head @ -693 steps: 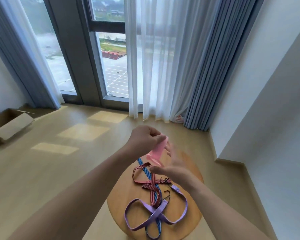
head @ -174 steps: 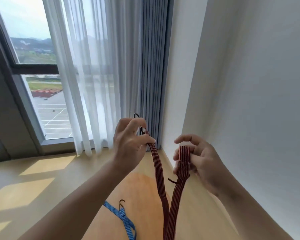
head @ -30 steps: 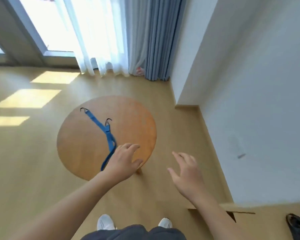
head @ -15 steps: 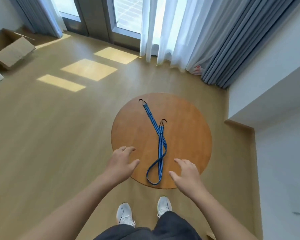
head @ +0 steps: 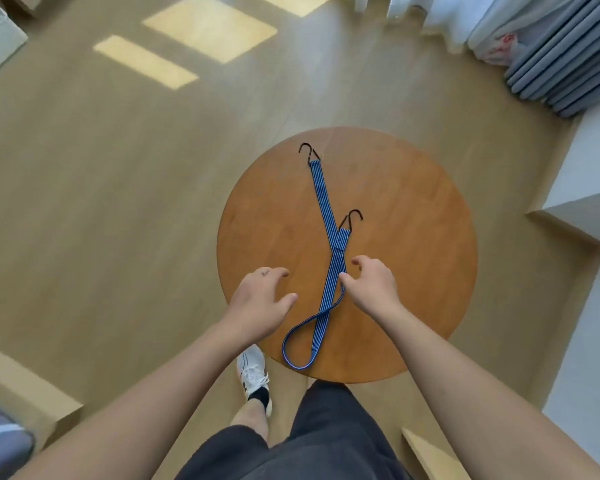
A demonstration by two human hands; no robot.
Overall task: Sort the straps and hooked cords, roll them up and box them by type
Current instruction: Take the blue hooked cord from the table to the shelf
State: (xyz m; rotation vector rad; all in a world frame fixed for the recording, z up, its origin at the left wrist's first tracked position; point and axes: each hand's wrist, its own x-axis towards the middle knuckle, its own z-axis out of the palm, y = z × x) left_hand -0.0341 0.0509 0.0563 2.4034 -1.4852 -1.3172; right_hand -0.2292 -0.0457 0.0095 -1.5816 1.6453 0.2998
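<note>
A wooden floor (head: 84, 209) with sunlit patches filled most of the view, and on it stood a round table (head: 413, 278), the landmark here. Beyond the table, far right, hung grey curtains (head: 568, 64). On the near side of the table stood the person, in dark shorts (head: 326, 438) with one white shoe (head: 253, 372) showing just off the table's near-left rim. A blue cord (head: 329, 271) lay on the tabletop, doubled over: its loop sat near the table's near edge, one black hook (head: 308, 152) lay toward the far edge, and the other hook (head: 352, 218) rested about the table's middle, where the two runs crossed. The left hand (head: 260, 303) hung over the table's left rim, fingers loosely spread and holding nothing. The right hand (head: 371, 285) was over the table just right of the cord, fingers relaxed and empty, its thumb at the cord's edge; whether it touched could not be told.
</note>
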